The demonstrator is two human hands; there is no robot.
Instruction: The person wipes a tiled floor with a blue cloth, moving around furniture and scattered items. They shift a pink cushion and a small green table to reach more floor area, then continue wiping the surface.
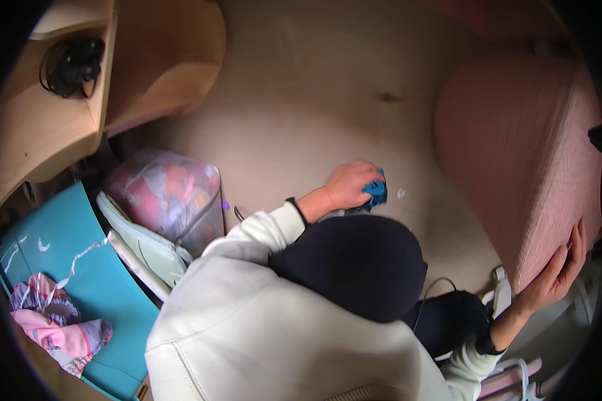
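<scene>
The smooth beige floor (301, 87) spreads left of the pink fabric-covered panel (502, 147); farther left of it are 1 wooden shelf unit (160, 60) and 1 stuffed clear bag (174, 190). The right hand (548, 281) rests, fingers extended, against the panel's lower edge, perhaps for support. Left of the panel, the left hand (350, 184) closes on a blue cloth (377, 192), seemingly bunched to fit the palm. 1 white scrap (400, 193) lies between cloth and panel.

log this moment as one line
left hand: holding blue item | right hand: open, at edge of pink cover | nearby: clear storage bag, teal panel
</scene>
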